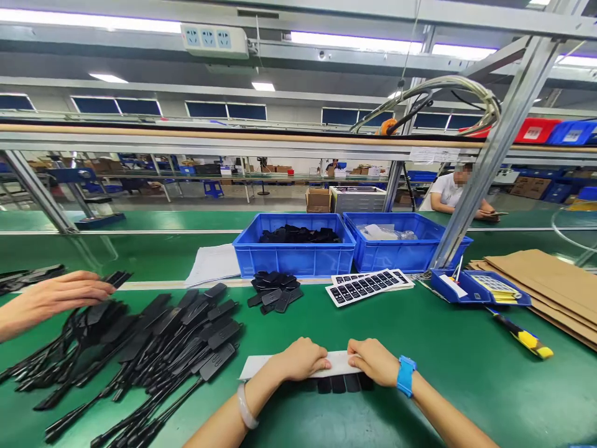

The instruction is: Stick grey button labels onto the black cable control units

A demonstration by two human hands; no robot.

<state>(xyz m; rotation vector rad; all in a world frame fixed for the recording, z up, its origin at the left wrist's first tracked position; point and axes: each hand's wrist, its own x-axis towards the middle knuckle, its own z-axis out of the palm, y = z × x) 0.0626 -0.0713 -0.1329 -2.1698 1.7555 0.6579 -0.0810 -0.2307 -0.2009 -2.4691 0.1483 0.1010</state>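
Low in the middle of the view, my left hand (302,359) and my right hand (374,361) both pinch a white sheet (337,362). Thumbs and curled fingers press on it from either side. Along its lower edge shows a row of dark, rounded rectangles (338,384); whether they are stuck to the sheet I cannot tell. Left of my hands lies a big heap of black, paddle-shaped parts with long thin stems (186,336). Beyond my hands are a small pile of flat black pieces (275,291) and white sheets of black labels (370,287).
Another person's hand (69,295) reaches over the heap from the left. Two blue bins (293,261) stand behind, beside a slanted metal post (494,124). To the right are a small blue tray (480,289), a yellow-handled tool (529,339) and brown cardboard (550,280).
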